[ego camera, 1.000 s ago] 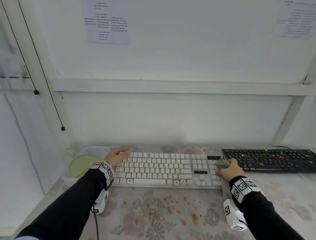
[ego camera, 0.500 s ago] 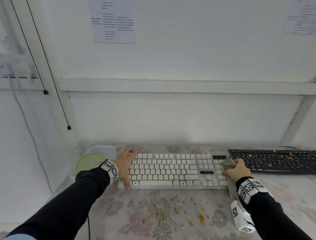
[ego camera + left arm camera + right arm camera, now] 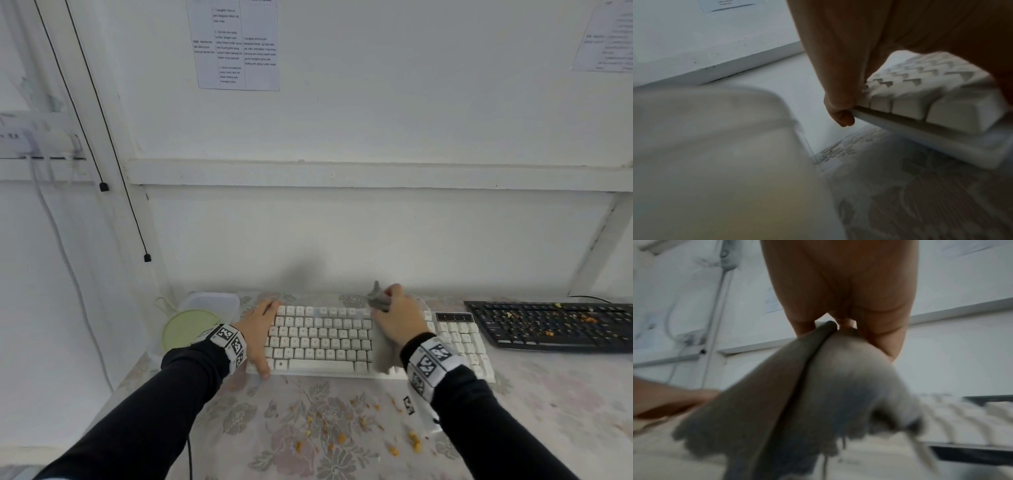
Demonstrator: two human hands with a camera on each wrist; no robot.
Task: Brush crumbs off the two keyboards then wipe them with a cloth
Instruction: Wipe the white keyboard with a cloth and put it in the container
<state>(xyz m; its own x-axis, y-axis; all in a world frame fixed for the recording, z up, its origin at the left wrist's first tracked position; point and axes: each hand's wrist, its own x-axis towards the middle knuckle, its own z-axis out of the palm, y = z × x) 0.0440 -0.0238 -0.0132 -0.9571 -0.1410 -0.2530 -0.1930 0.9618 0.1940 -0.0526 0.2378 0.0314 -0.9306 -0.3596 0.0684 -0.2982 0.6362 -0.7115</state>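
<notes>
The white keyboard (image 3: 318, 342) lies across the middle of the flowered table. At its left end my left hand (image 3: 258, 329) holds it, thumb on the front corner and fingers reaching the back edge; the left wrist view shows a fingertip (image 3: 840, 113) curled over the keyboard's rim (image 3: 920, 104). My right hand (image 3: 399, 325) grips a bunched grey cloth (image 3: 378, 298) over the keys near the top row, right of centre. The cloth (image 3: 797, 394) hangs blurred below the right hand (image 3: 849, 288). The black keyboard (image 3: 548, 325), strewn with orange crumbs, sits at the far right.
Orange crumbs (image 3: 342, 437) are scattered on the tablecloth in front of the white keyboard. A white container (image 3: 212, 303) and a round green lid-like disc (image 3: 186, 329) stand just left of my left hand. The wall runs close behind both keyboards.
My right hand has carried the cloth leftward from the number pad end to the upper middle of the white keyboard. My left hand has settled across the keyboard's left end.
</notes>
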